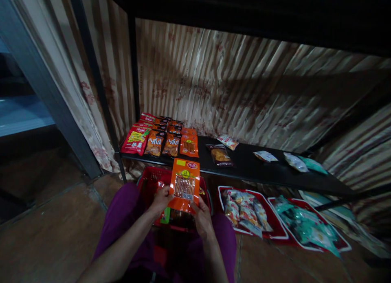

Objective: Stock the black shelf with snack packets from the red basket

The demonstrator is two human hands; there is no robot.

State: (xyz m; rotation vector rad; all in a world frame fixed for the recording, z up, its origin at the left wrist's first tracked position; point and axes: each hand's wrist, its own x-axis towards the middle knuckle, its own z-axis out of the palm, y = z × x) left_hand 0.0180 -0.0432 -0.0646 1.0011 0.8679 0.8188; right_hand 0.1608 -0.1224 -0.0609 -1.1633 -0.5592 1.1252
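Both my hands hold an orange snack packet (pixel 185 181) with a see-through window showing thin brown sticks. My left hand (pixel 161 200) pinches its lower left edge, and my right hand (pixel 201 218) grips its lower right corner. Under the packet, between my knees, stands a red basket (pixel 149 175) with a few packets inside, partly hidden by my hands. Just beyond, on the black shelf, another orange packet (pixel 189 145) leans at the front of its row. Beside it are rows of orange-and-black snack bags (pixel 155 143) and red snack bags (pixel 136 139).
Farther right on the black shelf (pixel 244 169) lie a dark brown snack bag (pixel 220 154), a white-and-red bag (pixel 227 142) and several pale packets. On the floor, one red basket (pixel 276 230) holds white-and-orange bags; another holds teal bags (pixel 308 226). A striped curtain (pixel 207 79) hangs behind.
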